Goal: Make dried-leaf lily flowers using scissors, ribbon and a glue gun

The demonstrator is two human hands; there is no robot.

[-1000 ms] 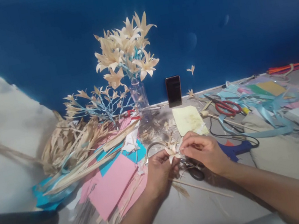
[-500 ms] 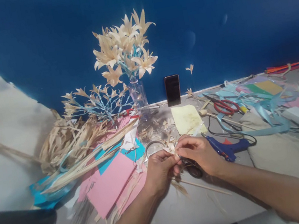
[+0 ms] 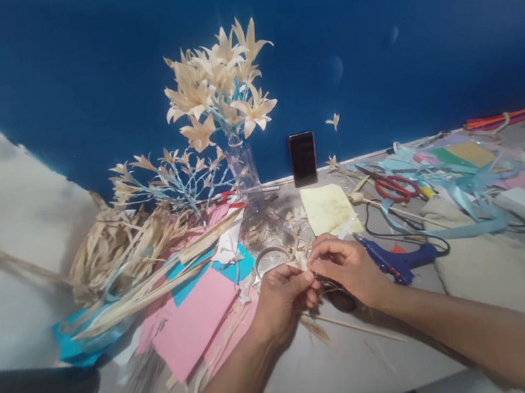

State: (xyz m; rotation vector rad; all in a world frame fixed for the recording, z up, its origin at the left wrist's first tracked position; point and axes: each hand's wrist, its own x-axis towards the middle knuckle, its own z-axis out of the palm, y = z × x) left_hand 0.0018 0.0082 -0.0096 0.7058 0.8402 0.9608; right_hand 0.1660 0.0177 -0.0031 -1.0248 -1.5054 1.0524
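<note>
My left hand and my right hand meet over the middle of the table, fingers pinched together on a small cream straw flower held between them. Only a few pale petals show above my fingertips. Black scissors lie on the table just under my right hand, and a thin wooden stick runs along the table below both hands. A blue glue gun lies close to the right of my right hand.
A vase of cream straw flowers stands at the back with a phone leaning on the blue wall. Dried straw and pink paper lie left. Red scissors, blue ribbon and coloured sheets lie right.
My hands have closed in tighter round the small flower, so less of its petals shows. The glue gun is now fully uncovered beside my right hand. The view shifted slightly.
</note>
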